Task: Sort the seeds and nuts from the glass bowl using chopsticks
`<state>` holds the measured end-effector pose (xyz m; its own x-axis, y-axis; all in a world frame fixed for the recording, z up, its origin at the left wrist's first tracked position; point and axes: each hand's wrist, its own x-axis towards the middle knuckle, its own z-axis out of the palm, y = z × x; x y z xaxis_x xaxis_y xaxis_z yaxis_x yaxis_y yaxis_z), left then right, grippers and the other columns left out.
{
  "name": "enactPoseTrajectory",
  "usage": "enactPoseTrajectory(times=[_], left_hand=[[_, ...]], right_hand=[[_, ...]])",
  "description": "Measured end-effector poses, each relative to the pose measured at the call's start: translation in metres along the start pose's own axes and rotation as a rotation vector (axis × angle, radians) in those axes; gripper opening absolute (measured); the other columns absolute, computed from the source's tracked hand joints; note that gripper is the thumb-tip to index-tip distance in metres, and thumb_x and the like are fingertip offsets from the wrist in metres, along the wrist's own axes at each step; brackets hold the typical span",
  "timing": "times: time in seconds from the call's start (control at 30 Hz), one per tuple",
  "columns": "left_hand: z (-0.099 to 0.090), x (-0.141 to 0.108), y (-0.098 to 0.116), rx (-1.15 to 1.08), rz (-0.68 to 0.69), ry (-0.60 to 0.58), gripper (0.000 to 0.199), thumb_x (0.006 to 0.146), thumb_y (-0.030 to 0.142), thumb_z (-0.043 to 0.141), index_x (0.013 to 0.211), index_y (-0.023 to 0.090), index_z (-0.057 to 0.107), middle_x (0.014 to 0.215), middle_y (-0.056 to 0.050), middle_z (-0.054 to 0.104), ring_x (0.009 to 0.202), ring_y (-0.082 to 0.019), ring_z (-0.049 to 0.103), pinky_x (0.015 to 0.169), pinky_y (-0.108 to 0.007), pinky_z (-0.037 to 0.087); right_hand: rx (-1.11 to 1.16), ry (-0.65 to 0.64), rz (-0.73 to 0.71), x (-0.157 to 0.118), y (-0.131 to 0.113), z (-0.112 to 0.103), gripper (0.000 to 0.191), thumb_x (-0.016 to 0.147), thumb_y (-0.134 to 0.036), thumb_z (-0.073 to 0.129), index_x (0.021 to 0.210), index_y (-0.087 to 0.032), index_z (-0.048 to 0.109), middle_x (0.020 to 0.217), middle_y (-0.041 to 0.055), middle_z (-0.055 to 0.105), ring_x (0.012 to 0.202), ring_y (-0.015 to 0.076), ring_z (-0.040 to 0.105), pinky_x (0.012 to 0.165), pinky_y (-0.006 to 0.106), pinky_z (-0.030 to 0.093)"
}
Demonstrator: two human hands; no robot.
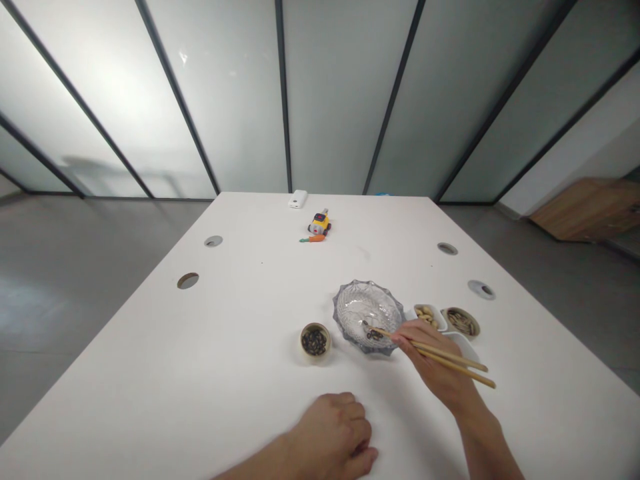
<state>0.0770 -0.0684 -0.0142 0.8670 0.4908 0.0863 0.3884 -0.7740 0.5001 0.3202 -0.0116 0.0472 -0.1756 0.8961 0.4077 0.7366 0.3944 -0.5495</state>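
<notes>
My right hand (434,360) is closed around a pair of wooden chopsticks (450,359). Their tips reach into a clear glass bowl with a scalloped rim (345,327), close to a few dark seeds (374,333) lying in it. Whether the tips pinch a seed is too small to tell. Left of the bowl stands a small round cup (315,358) filled with similar dark seeds. My left hand (340,430) lies on the table in front of them, fingers curled in, with nothing seen in it.
Beyond my right hand are a white dish of peanuts (427,316), partly covered, and a round cup of striped seeds (461,323). Farther back on the white table (240,320) sit a toy car (320,223), a toy carrot (313,239) and a white box-shaped device (298,199). Round holes pierce the tabletop.
</notes>
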Motion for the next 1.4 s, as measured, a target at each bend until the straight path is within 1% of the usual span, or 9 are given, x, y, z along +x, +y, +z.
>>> enactPoseTrajectory(times=[0.13,0.3,0.43,0.53,0.77,0.87,1.1,1.27,1.4], left_hand=[[0.0,0.0,0.001,0.009,0.0,0.012,0.025,0.094,0.035,0.07,0.079,0.02,0.057,0.081,0.0,0.066,0.077,-0.017,0.059,0.072,-0.027,0.045],[0.001,0.0,0.001,0.008,-0.002,0.017,0.024,0.094,0.034,0.07,0.079,0.02,0.057,0.082,0.0,0.066,0.077,-0.017,0.059,0.072,-0.027,0.045],[0.002,0.0,0.0,0.016,0.0,0.003,0.024,0.095,0.035,0.069,0.079,0.02,0.058,0.081,-0.001,0.066,0.077,-0.017,0.06,0.072,-0.028,0.046],[0.004,-0.001,-0.001,0.028,0.002,0.011,0.026,0.093,0.035,0.071,0.078,0.02,0.057,0.081,0.001,0.066,0.076,-0.017,0.059,0.072,-0.027,0.045],[0.006,-0.001,-0.003,0.036,-0.004,0.03,0.029,0.091,0.036,0.074,0.076,0.02,0.055,0.081,0.002,0.066,0.075,-0.016,0.058,0.071,-0.027,0.044],[0.005,-0.001,-0.003,0.038,-0.002,0.032,0.027,0.091,0.035,0.075,0.078,0.02,0.056,0.082,0.002,0.067,0.075,-0.016,0.059,0.071,-0.027,0.044],[0.003,-0.001,-0.001,0.046,0.004,0.019,0.028,0.091,0.036,0.075,0.077,0.02,0.057,0.082,0.002,0.067,0.076,-0.016,0.059,0.071,-0.027,0.045],[0.001,0.0,0.0,0.054,0.002,0.01,0.028,0.091,0.036,0.075,0.077,0.02,0.057,0.081,0.002,0.067,0.075,-0.016,0.059,0.07,-0.027,0.044],[0.002,0.0,0.0,0.052,0.008,0.019,0.029,0.09,0.036,0.076,0.077,0.02,0.055,0.081,0.002,0.066,0.074,-0.016,0.058,0.069,-0.027,0.043]], right_hand=[[0.012,0.001,0.002,-0.001,0.0,0.0,0.029,0.103,-0.043,0.056,0.086,-0.025,0.072,0.087,0.0022,0.073,0.081,0.0191,0.07,0.078,0.031,0.057],[0.022,0.021,-0.022,0.0,-0.001,-0.001,0.028,0.102,-0.043,0.057,0.087,-0.026,0.073,0.087,0.0021,0.074,0.082,0.0195,0.07,0.082,0.033,0.057],[0.079,0.005,-0.015,0.002,0.0,0.003,0.029,0.101,-0.045,0.058,0.087,-0.025,0.073,0.086,0.0026,0.074,0.082,0.0195,0.07,0.078,0.032,0.058],[0.094,-0.002,0.009,0.003,0.0,0.005,0.03,0.101,-0.048,0.059,0.085,-0.026,0.073,0.086,0.0027,0.074,0.082,0.0197,0.071,0.079,0.032,0.058],[0.098,0.02,0.015,0.005,-0.005,0.002,0.034,0.1,-0.05,0.059,0.082,-0.025,0.074,0.084,0.0023,0.074,0.077,0.0188,0.071,0.073,0.03,0.059],[0.077,0.038,0.01,0.004,-0.004,0.003,0.034,0.1,-0.05,0.059,0.082,-0.025,0.074,0.084,0.0022,0.074,0.077,0.0186,0.072,0.073,0.03,0.059],[-0.054,0.085,-0.049,0.002,0.005,0.0,0.029,0.101,-0.046,0.058,0.087,-0.027,0.074,0.086,0.0002,0.076,0.08,0.0179,0.072,0.079,0.03,0.057],[-0.119,0.122,-0.077,0.003,0.01,-0.003,0.034,0.103,-0.048,0.054,0.087,-0.026,0.075,0.084,0.0008,0.076,0.079,0.0197,0.072,0.079,0.033,0.057],[-0.124,0.125,-0.091,0.004,0.012,-0.003,0.034,0.103,-0.047,0.053,0.087,-0.026,0.074,0.084,0.0005,0.076,0.079,0.0191,0.072,0.078,0.033,0.056]])
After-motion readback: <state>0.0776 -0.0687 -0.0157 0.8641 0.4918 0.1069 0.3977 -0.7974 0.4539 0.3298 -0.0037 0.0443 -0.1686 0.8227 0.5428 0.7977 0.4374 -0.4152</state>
